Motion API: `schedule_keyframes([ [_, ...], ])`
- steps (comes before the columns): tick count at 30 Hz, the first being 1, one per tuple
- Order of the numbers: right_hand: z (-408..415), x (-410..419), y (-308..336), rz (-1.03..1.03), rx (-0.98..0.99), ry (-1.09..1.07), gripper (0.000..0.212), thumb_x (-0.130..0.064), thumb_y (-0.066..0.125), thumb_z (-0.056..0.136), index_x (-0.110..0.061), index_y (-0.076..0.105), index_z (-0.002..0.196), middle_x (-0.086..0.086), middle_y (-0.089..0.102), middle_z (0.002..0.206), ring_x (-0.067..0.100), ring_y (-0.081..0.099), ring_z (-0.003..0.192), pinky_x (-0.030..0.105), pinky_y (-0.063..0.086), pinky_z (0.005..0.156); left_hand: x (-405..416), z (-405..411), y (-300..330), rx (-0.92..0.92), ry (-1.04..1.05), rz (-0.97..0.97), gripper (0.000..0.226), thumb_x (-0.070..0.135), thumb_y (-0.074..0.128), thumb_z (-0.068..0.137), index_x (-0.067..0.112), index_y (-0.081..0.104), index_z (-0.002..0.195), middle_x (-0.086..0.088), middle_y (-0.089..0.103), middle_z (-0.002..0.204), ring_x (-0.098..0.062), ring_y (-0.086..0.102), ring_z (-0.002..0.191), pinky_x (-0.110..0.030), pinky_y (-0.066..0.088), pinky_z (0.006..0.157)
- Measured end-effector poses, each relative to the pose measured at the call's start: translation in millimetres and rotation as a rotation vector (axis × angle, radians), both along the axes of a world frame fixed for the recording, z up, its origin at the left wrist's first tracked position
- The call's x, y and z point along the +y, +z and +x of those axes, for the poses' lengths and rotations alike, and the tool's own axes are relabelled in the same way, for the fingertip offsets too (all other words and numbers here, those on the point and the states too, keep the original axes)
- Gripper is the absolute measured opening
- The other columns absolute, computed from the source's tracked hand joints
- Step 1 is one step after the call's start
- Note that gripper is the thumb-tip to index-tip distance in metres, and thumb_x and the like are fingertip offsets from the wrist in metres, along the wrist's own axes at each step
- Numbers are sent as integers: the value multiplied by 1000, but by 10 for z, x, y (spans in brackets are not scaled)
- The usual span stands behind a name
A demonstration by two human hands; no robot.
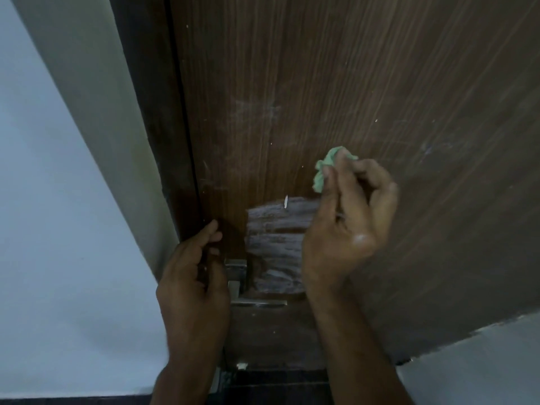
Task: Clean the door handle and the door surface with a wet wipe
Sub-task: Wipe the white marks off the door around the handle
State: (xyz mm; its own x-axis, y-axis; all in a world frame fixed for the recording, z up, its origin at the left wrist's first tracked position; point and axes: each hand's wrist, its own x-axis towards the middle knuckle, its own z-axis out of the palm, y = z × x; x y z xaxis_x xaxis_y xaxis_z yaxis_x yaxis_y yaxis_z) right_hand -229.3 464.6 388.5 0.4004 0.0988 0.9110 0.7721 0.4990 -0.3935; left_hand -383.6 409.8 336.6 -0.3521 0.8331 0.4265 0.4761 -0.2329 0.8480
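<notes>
A brown wood-grain door (350, 83) fills most of the view. My right hand (347, 226) grips a crumpled green wet wipe (324, 168) against the door, above and right of the metal lever handle (251, 299). A whitish smeared patch (277, 229) lies on the door just left of that hand. My left hand (194, 279) hovers by the door edge, left of the handle's square plate (236, 267), its fingers loosely curled and holding nothing I can see.
The dark door frame (152, 112) and a pale wall (43, 229) stand to the left. A white wall (482, 361) shows at the lower right. Dark floor tiles (277, 384) lie below the door. Faint white scuffs (257, 109) mark the door higher up.
</notes>
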Motion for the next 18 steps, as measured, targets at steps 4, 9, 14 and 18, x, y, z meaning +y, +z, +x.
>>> schedule_keyframes([
  [4, -462, -4, -298, -204, -349, 161, 22, 1, 73, 92, 4, 74, 114, 21, 71, 111, 34, 69, 102, 38, 58, 85, 16, 13, 19, 23, 15, 17, 47, 1, 60, 90, 28, 65, 128, 13, 66, 117, 1, 60, 105, 4, 35, 88],
  [9, -527, -9, -367, -277, -574, 217, 28, 3, 73, 91, 5, 72, 119, 20, 72, 116, 31, 65, 110, 37, 55, 95, -8, 14, -18, 12, 63, -5, 54, 5, 60, 90, 30, 57, 137, 17, 63, 119, 3, 56, 107, 7, 32, 88],
  [14, -572, 208, 123, -41, -292, 162, 22, 5, 73, 91, 5, 73, 113, 16, 67, 112, 26, 61, 104, 35, 53, 91, -30, 20, -59, -9, 69, 14, 49, 9, 57, 89, 23, 61, 136, 15, 66, 115, -2, 60, 104, 2, 36, 90],
  [18, -726, 86, -93, -212, -596, 296, 31, 3, 59, 99, 5, 65, 129, 21, 58, 125, 36, 54, 115, 40, 47, 106, -23, 63, -67, 37, 74, -24, 47, 5, 66, 87, 26, 65, 129, -1, 72, 118, -18, 65, 109, -17, 42, 86],
])
